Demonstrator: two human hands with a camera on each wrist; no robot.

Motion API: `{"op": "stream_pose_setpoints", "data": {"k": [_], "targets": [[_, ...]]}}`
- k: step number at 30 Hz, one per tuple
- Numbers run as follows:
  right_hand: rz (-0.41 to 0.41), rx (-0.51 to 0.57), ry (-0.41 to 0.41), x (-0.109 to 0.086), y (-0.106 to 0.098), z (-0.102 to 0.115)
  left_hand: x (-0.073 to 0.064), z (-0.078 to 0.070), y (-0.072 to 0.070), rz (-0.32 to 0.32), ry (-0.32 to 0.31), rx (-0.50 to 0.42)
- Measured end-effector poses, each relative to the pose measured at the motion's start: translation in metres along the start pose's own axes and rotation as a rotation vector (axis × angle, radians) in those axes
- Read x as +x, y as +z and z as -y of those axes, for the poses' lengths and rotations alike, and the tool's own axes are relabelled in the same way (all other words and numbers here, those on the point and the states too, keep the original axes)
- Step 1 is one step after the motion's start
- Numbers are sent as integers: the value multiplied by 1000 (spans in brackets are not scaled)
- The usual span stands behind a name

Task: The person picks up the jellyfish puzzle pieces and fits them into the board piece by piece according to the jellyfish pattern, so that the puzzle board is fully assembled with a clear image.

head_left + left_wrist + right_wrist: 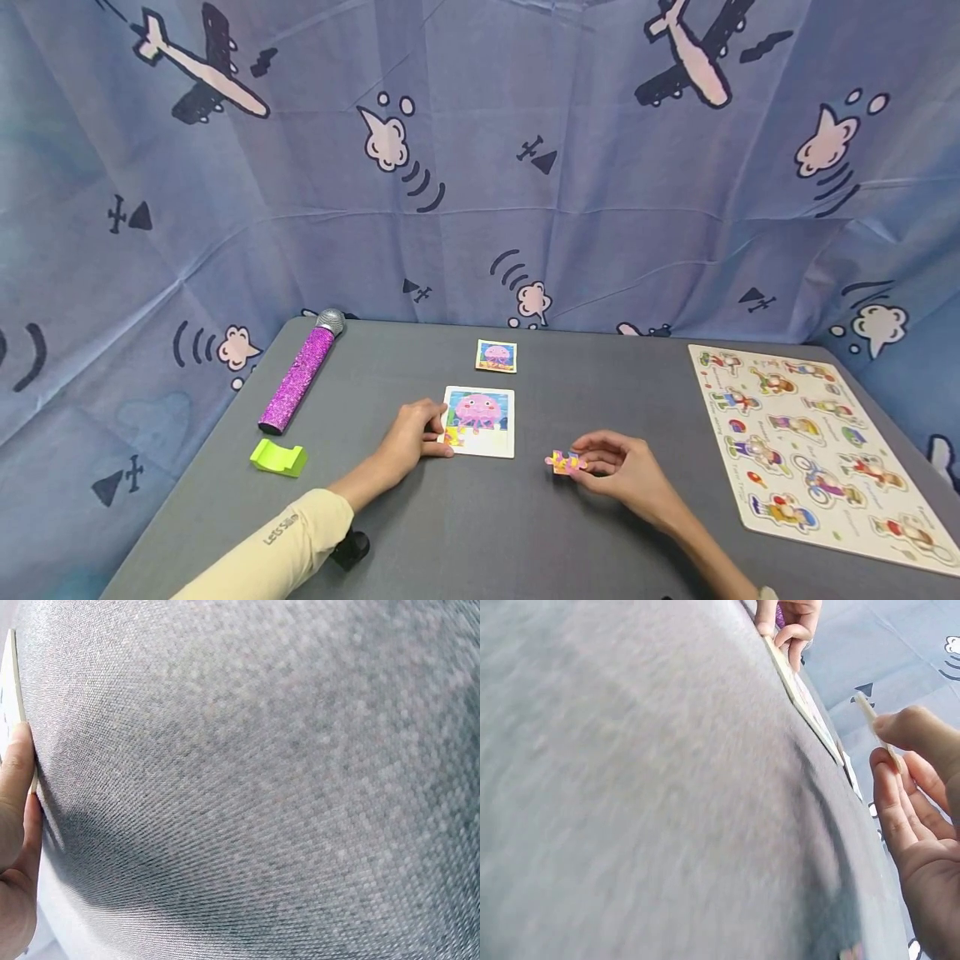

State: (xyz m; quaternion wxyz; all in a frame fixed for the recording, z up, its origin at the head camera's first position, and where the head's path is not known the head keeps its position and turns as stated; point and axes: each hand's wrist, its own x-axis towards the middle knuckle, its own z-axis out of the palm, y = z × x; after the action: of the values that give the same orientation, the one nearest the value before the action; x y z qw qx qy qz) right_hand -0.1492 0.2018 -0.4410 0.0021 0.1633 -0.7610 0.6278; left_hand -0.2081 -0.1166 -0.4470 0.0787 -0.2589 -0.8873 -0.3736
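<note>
At the middle of the table lies a small white-framed jigsaw puzzle board (497, 447) with a pink jellyfish picture; its lower right part is plain white. My left hand (405, 437) holds the board's lower left corner between thumb and fingers. The left wrist view catches only the fingers and the board's edge (13, 682). To the right of the board, my right hand (626, 468) pinches a yellow and pink jigsaw piece (558, 463) between thumb and fingertips, raised off the table. From the side, the piece (868, 712) looks thin and pale.
Behind the board lies a small jellyfish picture card (496, 357). A glittery purple microphone (303, 379) and a bright green holder (278, 457) are at left. At right lies a large white picture board (847, 518) with several figures. A patterned blue curtain (465, 175) hangs behind the table.
</note>
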Motion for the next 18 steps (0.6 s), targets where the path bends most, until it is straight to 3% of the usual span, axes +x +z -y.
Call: {"op": "stream_pose_setpoints", "data": {"k": [5, 10, 18], "targets": [[0, 23, 47, 10, 10, 0, 0, 1, 0, -10, 25, 7], [14, 52, 82, 21, 20, -2, 0, 1, 0, 3, -2, 20], [33, 49, 75, 40, 40, -5, 1, 0, 1, 16, -14, 23]]}}
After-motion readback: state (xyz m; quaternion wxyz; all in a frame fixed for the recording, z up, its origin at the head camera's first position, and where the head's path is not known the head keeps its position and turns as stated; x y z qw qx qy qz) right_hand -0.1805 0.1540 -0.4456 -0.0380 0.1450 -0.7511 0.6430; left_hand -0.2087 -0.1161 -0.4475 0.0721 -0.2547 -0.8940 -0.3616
